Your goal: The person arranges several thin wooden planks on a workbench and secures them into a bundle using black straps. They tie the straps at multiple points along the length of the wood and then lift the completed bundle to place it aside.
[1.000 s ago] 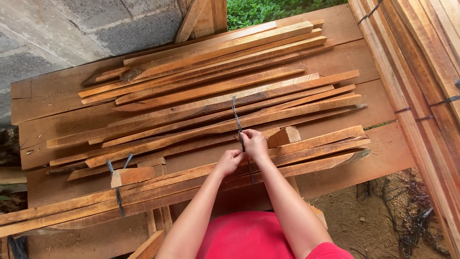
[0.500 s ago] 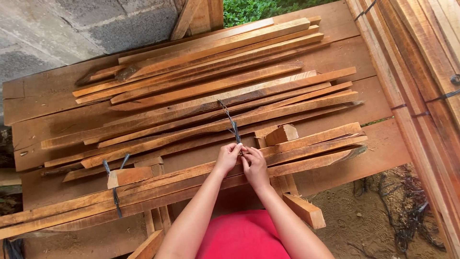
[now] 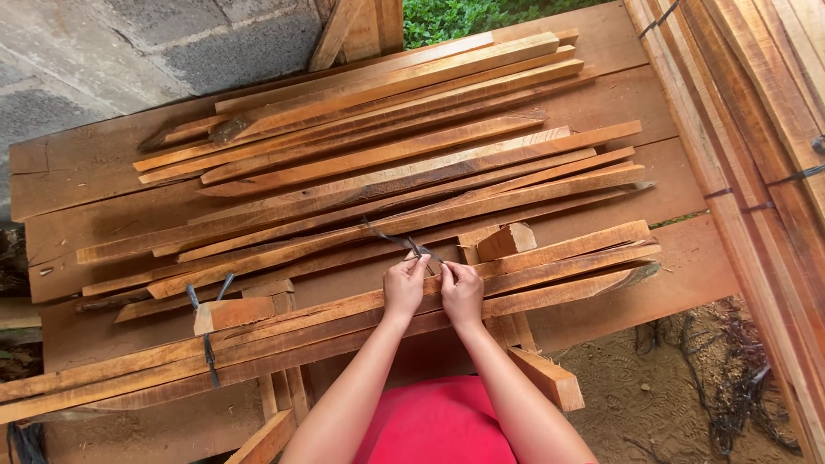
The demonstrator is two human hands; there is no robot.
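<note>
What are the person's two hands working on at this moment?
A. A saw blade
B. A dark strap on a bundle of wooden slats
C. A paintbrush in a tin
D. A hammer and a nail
B: both the left hand and the right hand pinch the dark strap over the bundle of wooden slats on the wooden table.

both hands [image 3: 434, 290] side by side, fingers pinched, forearms extended

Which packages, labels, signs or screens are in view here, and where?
None in view: no package, label, sign or screen.
Only bare wooden slats on a plank table, and a dark strap that the left hand and right hand work on a slat bundle.
</note>
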